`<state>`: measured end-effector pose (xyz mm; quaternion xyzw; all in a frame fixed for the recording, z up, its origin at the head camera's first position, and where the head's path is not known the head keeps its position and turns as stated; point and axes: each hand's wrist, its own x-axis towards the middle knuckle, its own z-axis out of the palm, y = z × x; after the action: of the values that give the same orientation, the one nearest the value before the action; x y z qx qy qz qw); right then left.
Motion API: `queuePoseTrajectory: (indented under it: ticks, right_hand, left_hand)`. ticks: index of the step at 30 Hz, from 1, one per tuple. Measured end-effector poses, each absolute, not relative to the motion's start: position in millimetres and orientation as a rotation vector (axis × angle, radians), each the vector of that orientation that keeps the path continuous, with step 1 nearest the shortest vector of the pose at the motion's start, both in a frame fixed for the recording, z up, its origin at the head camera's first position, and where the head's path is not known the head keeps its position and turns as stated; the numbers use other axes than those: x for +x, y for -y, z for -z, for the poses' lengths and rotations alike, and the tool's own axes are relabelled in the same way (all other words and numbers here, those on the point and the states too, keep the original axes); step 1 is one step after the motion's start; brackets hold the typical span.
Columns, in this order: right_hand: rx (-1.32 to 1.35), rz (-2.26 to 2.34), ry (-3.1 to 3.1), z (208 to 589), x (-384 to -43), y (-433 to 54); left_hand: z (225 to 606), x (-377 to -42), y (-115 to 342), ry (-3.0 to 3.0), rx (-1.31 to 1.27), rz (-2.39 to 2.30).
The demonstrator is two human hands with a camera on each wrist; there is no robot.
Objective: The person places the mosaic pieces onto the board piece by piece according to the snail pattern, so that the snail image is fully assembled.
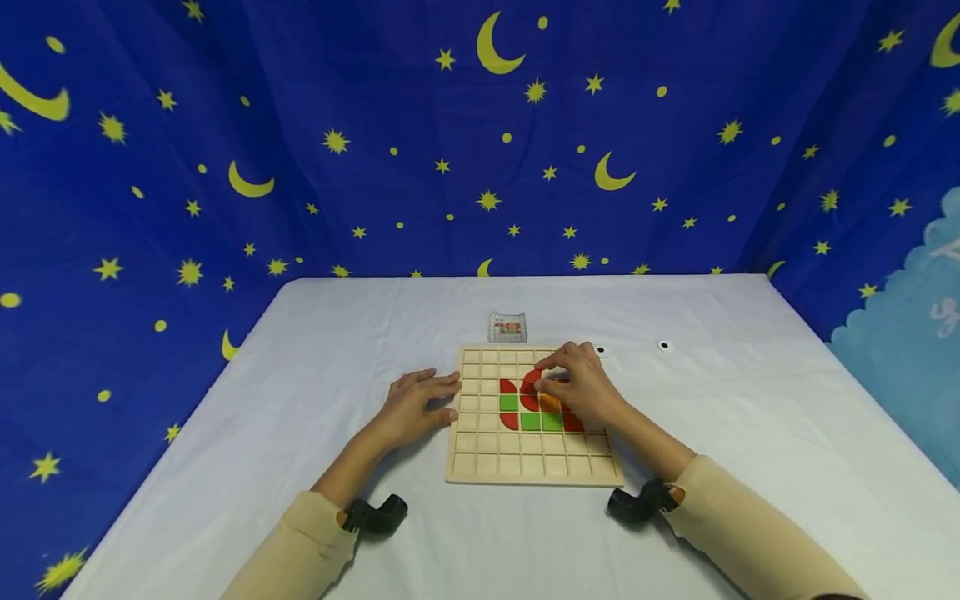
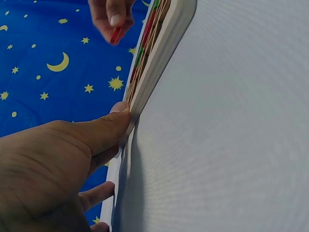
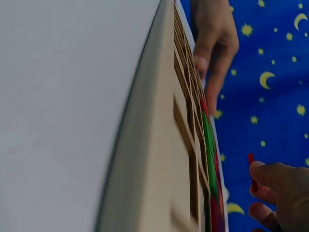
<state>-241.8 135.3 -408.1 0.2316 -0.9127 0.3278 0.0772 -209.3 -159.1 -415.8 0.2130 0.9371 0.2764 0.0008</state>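
My right hand (image 1: pixel 581 383) is over the wooden grid board (image 1: pixel 534 481) and pinches a small red piece (image 3: pixel 253 172) between thumb and fingers. Below that hand, red and orange pieces (image 1: pixel 550 404) lie on the grid, partly hidden by the fingers. Toward the middle left of the grid are a green square (image 1: pixel 508 402), a red rounded piece (image 1: pixel 508 387) above it and another red one (image 1: pixel 510 422) below. Two more green squares (image 1: pixel 541 422) sit in the same row. My left hand (image 1: pixel 411 408) touches the board's left edge with thumb and extended fingers.
A small picture card (image 1: pixel 507 327) with a coloured pattern lies just beyond the board. Two white discs with black centres are to the right, one (image 1: pixel 664 345) farther out and one (image 1: pixel 601 350) beside my right hand. A white cloth (image 1: pixel 360 333) covers the table.
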Motion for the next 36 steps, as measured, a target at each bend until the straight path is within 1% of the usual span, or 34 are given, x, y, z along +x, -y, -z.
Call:
queuePoseTrajectory:
  ticks: [8,14,36]
  right_hand:
    - [0.746,-0.978,2.739,408,-247,-97]
    - [0.761,-0.948,2.745,408,-250,-80]
    - [0.809,-0.858,2.768,419,-257,-75]
  left_hand:
    - [416,-211,158,-2.941,0.673,-0.859]
    - [416,-211,157,-2.952,0.674,-0.851]
    - [415,-210,159,-2.932,0.652,-0.867]
